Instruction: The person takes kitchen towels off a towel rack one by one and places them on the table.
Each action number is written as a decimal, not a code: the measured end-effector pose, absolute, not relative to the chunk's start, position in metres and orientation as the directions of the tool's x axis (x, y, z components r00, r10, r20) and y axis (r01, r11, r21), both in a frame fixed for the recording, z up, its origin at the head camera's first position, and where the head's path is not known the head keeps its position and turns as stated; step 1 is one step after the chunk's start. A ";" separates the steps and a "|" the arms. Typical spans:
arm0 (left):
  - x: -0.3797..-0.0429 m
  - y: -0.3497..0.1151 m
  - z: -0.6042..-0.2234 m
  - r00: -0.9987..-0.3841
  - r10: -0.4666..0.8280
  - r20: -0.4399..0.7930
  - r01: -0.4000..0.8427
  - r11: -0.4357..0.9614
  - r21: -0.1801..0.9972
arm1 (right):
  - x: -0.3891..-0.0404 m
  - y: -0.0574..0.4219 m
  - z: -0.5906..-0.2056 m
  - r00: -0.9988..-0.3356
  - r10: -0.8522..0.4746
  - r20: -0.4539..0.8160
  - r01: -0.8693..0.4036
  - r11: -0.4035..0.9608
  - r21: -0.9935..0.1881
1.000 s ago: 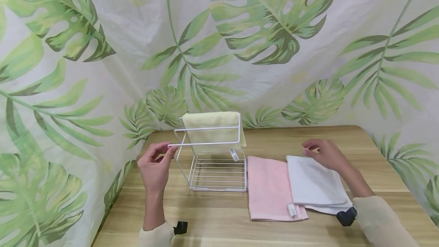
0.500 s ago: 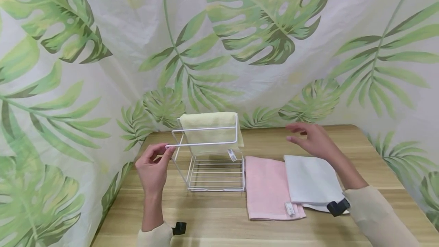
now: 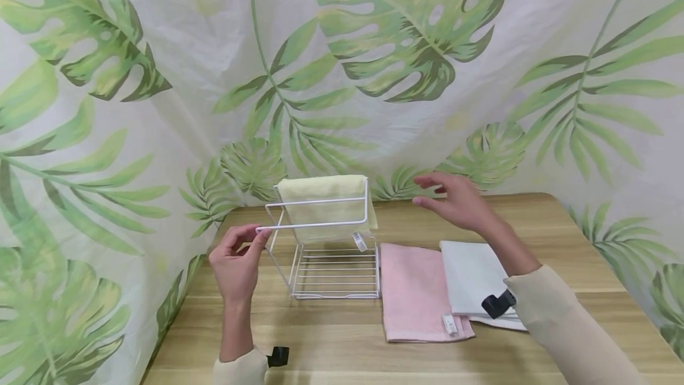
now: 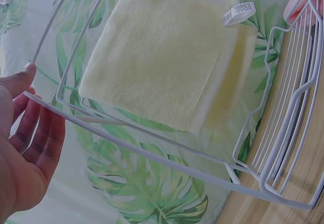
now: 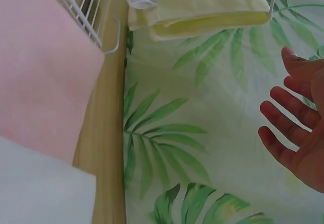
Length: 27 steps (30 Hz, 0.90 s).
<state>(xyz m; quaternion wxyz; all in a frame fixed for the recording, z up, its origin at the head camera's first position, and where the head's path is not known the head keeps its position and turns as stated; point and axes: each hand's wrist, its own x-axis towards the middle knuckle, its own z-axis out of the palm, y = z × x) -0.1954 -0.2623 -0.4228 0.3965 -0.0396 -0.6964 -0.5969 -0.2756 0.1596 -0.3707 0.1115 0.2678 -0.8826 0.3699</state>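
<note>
Well, yellow towel (image 3: pixel 323 212) hangs on white rack (image 3: pixel 320 224) — left fingers (image 4: pixel 49 143) pinch rack's upper corner — right fingers (image 5: pixel 285 123) loosely spread.

The white metal-wire rack (image 3: pixel 336 296) stands on the wood-grain table (image 3: pixel 331 346), with the folded pale-yellow towel (image 3: pixel 326 213) over its rear top bar. Rightward lie the folded pink towel (image 3: pixel 414 293), then the folded white towel (image 3: pixel 470 275). The leaf-printed sheet (image 3: pixel 395 141) hangs behind.

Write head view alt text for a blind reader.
A person's left hand pinches a white wire rack draped with a yellow towel; the right hand, raised, holds nothing. A pink towel and white towel lie on the wooden table.
</note>
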 end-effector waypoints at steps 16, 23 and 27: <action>-0.194 -0.265 -0.423 -0.677 -0.419 0.604 0.524 0.302 0.796 | -0.290 0.113 -0.344 -0.804 -0.448 0.392 -0.593 0.543 -0.595; -0.195 -0.265 -0.425 -0.679 -0.417 0.604 0.519 0.308 0.797 | -0.296 0.095 -0.340 -0.770 -0.482 0.419 -0.634 0.501 -0.589; -0.195 -0.264 -0.424 -0.676 -0.413 0.611 0.525 0.312 0.792 | -0.300 0.087 -0.338 -0.751 -0.500 0.432 -0.657 0.492 -0.572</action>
